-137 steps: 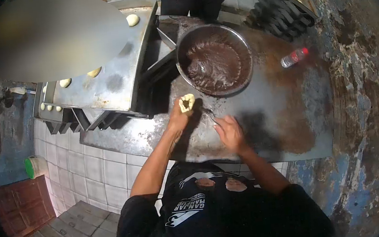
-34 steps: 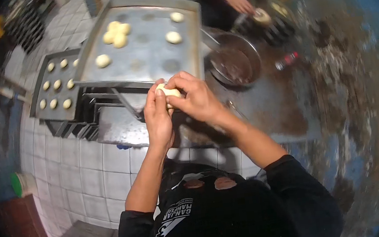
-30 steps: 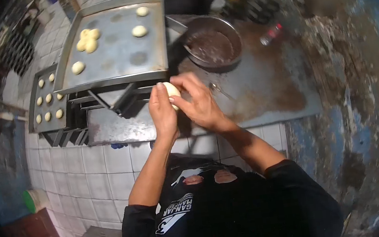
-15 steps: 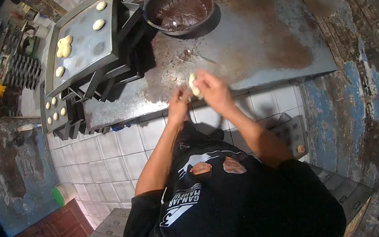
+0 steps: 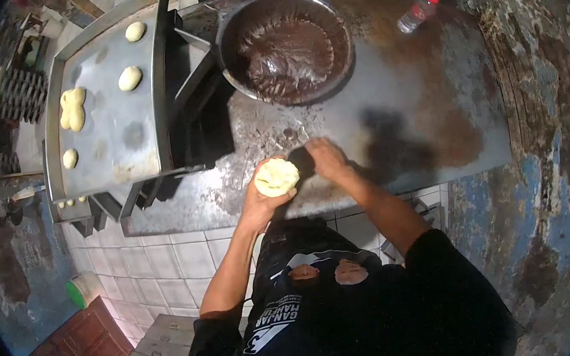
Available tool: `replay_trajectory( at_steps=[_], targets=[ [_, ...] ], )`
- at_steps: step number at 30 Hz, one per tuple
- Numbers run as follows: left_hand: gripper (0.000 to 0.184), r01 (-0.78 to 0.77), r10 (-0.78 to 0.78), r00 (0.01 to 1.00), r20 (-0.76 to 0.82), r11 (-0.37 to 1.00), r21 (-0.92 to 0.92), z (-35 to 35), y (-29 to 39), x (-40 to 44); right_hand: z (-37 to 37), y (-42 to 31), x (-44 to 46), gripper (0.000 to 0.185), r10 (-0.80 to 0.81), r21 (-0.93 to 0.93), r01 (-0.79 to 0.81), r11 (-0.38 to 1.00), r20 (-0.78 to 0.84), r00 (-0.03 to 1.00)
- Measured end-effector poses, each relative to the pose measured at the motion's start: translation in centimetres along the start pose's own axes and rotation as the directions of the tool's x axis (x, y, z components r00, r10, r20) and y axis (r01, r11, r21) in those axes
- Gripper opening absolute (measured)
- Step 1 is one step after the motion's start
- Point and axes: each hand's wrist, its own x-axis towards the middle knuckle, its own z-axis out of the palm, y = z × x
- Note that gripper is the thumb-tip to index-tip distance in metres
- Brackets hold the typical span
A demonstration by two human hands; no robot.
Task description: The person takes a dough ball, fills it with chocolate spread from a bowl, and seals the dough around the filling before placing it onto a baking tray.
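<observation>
My left hand (image 5: 259,199) holds a flattened round of pale yellow dough (image 5: 277,177), its broad face turned up. Just right of it, my right hand (image 5: 327,158) is low over the metal table, fingers drawn together at a thin stick-like tool (image 5: 305,133); most of the tool is hidden, and its exact kind is unclear. A small dark lump (image 5: 289,134) lies beside the tool. Beyond the hands stands a large metal bowl (image 5: 233,77) with dark brown paste (image 5: 291,56) in it.
On the left, a metal baking tray (image 5: 106,139) bears several dough pieces, among them a joined cluster (image 5: 74,109) and a single ball (image 5: 130,78). More trays are stacked crookedly underneath. A red-capped bottle (image 5: 418,14) lies at the back right of the table (image 5: 402,85).
The dough, earlier between both hands, now rests flattened in my left hand alone. My right hand has moved away to the tool on the table. The view has shifted nearer the table.
</observation>
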Motion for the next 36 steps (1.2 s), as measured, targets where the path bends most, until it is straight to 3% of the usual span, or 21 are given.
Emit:
replay_trajectory(
  at_steps=[2,6,8,9,11,14,18,20,21,22,23,24,26,27,29,30,32,33,34,35,36],
  targets=[
    [0.073,0.033,-0.033,0.999,-0.042,0.999,0.002,-1.8,0.8,1.8,-1.0,-1.2,0.6,0.030,0.080,0.416,-0.141,0.899,0.162,0.984],
    [0.053,-0.046,0.052,0.995,-0.089,0.997,0.061,-4.0,3.3,5.1,-16.5,-1.5,4.6,0.027,-0.040,0.664,-0.087,0.743,0.174,0.984],
    [0.060,-0.053,0.061,0.992,-0.106,0.995,0.079,-4.2,4.5,6.8,-19.4,2.2,8.7,0.028,-0.111,0.250,0.113,0.962,-0.025,0.994],
    [0.062,-0.053,0.062,0.993,-0.102,0.995,0.089,-4.5,4.6,7.8,-20.4,3.3,11.2,0.028,-0.108,0.243,0.108,0.964,-0.013,0.994],
    [0.064,-0.041,0.051,0.993,-0.106,0.995,0.092,-4.7,5.1,9.4,-21.2,5.0,15.5,0.015,-0.020,-0.209,0.080,0.975,0.275,0.961],
    [0.066,-0.011,0.019,0.989,-0.150,0.999,0.051,-4.9,5.9,11.2,-20.2,6.1,19.2,0.018,-0.084,-0.288,0.231,0.929,0.442,0.893],
    [0.064,0.038,-0.017,0.980,-0.197,0.994,0.101,-7.5,4.1,11.7,-19.3,7.0,22.1,0.019,-0.039,-0.228,0.228,0.947,0.622,0.782],
    [0.064,0.068,-0.038,0.973,-0.226,0.990,0.127,-8.1,3.2,11.9,-17.8,9.0,23.1,0.020,-0.095,0.016,0.121,0.993,0.723,0.685],
    [0.061,0.036,-0.004,0.972,-0.235,0.991,0.131,-8.2,2.9,12.1,-17.8,9.3,23.1,0.020,-0.100,0.016,0.128,0.992,0.721,0.686],
    [0.059,0.000,0.034,0.969,-0.245,0.991,0.137,-8.3,2.7,12.3,-17.9,9.5,23.1,0.022,-0.048,0.197,-0.173,0.965,0.782,0.621],
    [0.059,-0.012,0.048,0.966,-0.252,0.990,0.144,-8.3,2.5,12.5,-18.1,9.6,23.0,0.024,-0.034,0.330,-0.464,0.822,0.842,0.539],
    [0.057,-0.044,0.082,0.967,-0.240,0.986,0.158,-8.2,2.4,12.6,-18.4,9.5,22.6,0.024,-0.045,0.338,-0.449,0.827,0.836,0.546],
    [0.053,-0.086,0.157,0.953,-0.260,0.960,0.267,-7.5,2.5,12.9,-19.0,8.4,21.1,0.032,-0.113,0.484,-0.675,0.557,0.850,0.515],
    [0.053,-0.105,0.189,0.937,-0.294,0.954,0.281,-6.9,2.6,13.1,-19.3,7.0,20.1,0.032,-0.126,0.493,-0.659,0.568,0.843,0.522],
    [0.051,-0.147,0.267,0.898,-0.349,0.931,0.333,-6.3,1.6,13.8,-19.8,3.4,17.3,0.030,-0.059,0.657,-0.657,0.369,0.722,0.689],
    [0.050,-0.152,0.300,0.884,-0.358,0.910,0.387,-5.8,1.3,14.2,-19.2,1.6,15.5,0.030,-0.075,0.665,-0.641,0.383,0.714,0.696],
    [0.050,-0.125,0.362,0.844,-0.395,0.851,0.511,-3.6,2.4,14.2,-16.7,-2.2,11.4,0.030,0.084,0.794,-0.237,0.560,0.230,0.969],
    [0.049,-0.115,0.377,0.835,-0.401,0.832,0.543,-2.7,2.2,14.4,-16.2,-4.2,9.7,0.030,0.068,0.795,-0.220,0.566,0.221,0.973],
    [0.047,-0.102,0.388,0.828,-0.405,0.814,0.572,-1.9,1.8,14.6,-15.7,-6.1,8.0,0.029,0.021,0.566,-0.021,0.824,0.006,1.000],
    [0.046,-0.156,0.498,0.786,-0.367,0.733,0.662,-1.2,1.7,14.4,-15.5,-7.2,6.1,0.029,-0.096,0.230,0.137,0.963,-0.182,0.979],
    [0.046,-0.161,0.507,0.779,-0.368,0.730,0.664,-1.1,1.5,13.7,-15.2,-7.3,4.1,0.029,-0.104,0.228,0.147,0.963,-0.189,0.976]
  ],
)
